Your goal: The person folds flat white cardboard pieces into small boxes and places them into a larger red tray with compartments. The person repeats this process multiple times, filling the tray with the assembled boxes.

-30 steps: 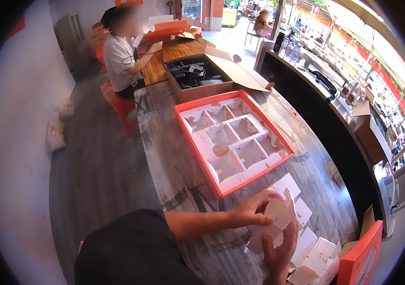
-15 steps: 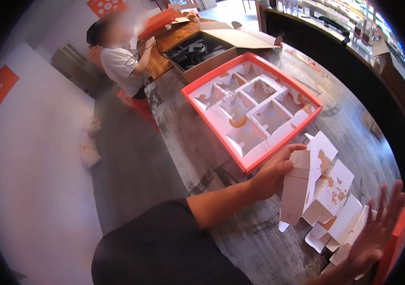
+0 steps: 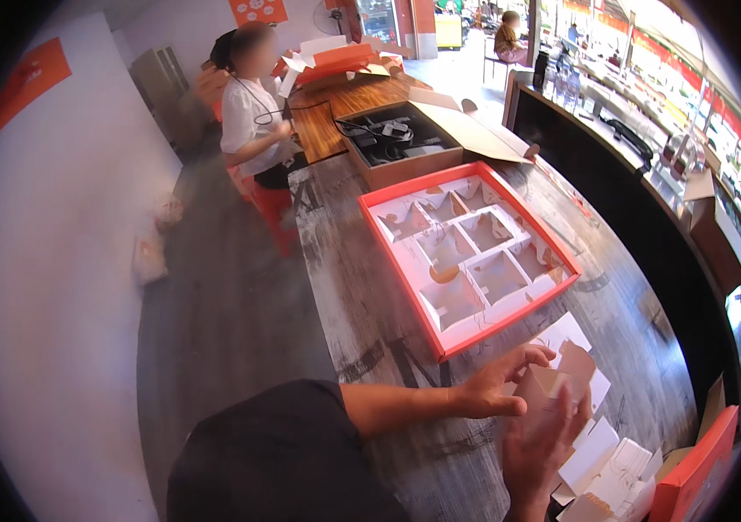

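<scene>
My left hand (image 3: 497,384) grips the upper left side of a small white cardboard carton (image 3: 551,381), thumb on the near side and fingers over the far edge. Against the carton's near and right sides lies my right hand (image 3: 546,444), its fingers curved around it and slightly blurred. The carton's top looks unfolded, with a flap standing up. Flattened white card (image 3: 562,333) shows just behind it. To the right of my right hand are several other white cartons (image 3: 614,478), partly folded and heaped together.
Beyond my hands lies a shallow red box (image 3: 510,319) with white dividers on the grey table (image 3: 344,304). Behind it stands an open brown box (image 3: 414,167) of black cables. A red box (image 3: 697,465) sits at the lower right. A seated person (image 3: 249,113) is at the far left.
My right hand has come left from beside the heap onto the carton. The carton now sits between both hands, turned with its top up. My view has tilted up.
</scene>
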The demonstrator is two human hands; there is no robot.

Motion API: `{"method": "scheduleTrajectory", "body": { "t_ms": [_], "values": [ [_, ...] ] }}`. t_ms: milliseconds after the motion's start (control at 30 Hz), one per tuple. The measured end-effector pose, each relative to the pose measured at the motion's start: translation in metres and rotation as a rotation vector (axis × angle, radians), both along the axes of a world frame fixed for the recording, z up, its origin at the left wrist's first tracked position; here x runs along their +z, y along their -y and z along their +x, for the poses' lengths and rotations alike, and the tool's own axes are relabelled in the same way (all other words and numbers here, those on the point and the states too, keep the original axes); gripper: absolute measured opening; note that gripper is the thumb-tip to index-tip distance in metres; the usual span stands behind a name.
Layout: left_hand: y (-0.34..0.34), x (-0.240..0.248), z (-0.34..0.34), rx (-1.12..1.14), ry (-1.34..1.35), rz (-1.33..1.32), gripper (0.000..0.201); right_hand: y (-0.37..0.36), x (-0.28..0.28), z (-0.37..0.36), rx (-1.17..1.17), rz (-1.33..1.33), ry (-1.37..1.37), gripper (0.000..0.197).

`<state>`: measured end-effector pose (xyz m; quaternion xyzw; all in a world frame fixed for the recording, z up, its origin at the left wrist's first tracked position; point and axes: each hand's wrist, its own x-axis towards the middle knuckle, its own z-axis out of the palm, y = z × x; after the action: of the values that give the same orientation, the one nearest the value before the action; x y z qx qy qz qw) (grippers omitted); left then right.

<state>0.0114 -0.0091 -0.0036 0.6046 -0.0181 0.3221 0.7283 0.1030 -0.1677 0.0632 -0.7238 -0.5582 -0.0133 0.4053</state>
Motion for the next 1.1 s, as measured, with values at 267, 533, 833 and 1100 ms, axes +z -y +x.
{"method": "scheduleTrajectory", "body": {
  "t_ms": [267,533,833,1100],
  "values": [
    [0.0,0.004,0.0,-0.117,0.034,-0.199,0.062,0.0,-0.008,0.009,0.251,0.289,-1.022,0.064],
    [-0.008,-0.004,0.0,0.031,-0.088,0.066,0.03,-0.007,-0.053,0.03,0.135,0.329,-0.721,0.043],
    [0.001,-0.006,0.008,0.058,-0.048,-0.11,0.031,-0.017,-0.057,0.018,0.073,0.445,-0.78,0.045],
    [-0.005,-0.017,0.01,0.133,-0.158,-0.085,0.047,-0.012,-0.08,0.032,0.03,0.344,-0.656,0.037]
  ]
}}
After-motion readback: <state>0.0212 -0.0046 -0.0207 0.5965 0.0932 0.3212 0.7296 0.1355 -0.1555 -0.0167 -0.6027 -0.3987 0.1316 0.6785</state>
